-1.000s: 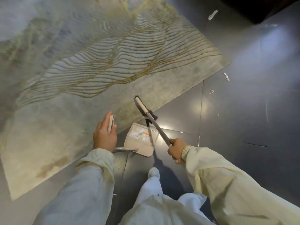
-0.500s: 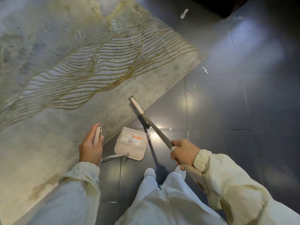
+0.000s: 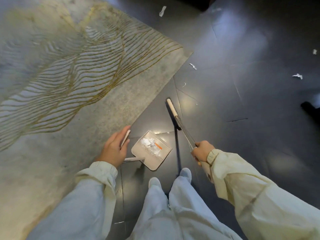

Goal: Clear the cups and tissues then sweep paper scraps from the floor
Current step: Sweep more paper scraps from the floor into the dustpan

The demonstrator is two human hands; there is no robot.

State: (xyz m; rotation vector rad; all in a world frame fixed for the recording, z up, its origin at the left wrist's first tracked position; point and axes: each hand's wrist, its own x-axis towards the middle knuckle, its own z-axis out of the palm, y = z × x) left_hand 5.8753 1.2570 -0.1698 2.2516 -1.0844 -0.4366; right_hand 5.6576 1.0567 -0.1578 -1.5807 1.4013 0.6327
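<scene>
While white paper scraps (image 3: 193,66) lie scattered over the dark floor (image 3: 242,118) past the rug's corner, more white bits sit in the dustpan (image 3: 152,153) just ahead of the person's feet. Beside it the broom (image 3: 172,108) slants down, its head near the rug (image 3: 86,66) edge. The right hand (image 3: 201,150) is wrapped round the broom handle. The left hand (image 3: 114,149) holds the dustpan's upright handle between thumb and fingers.

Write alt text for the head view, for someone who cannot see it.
A person's right hand grips a broom and the left hand holds the handle of a dustpan with white paper in it, above a dark floor beside a patterned rug. Several paper scraps lie on the floor ahead.
</scene>
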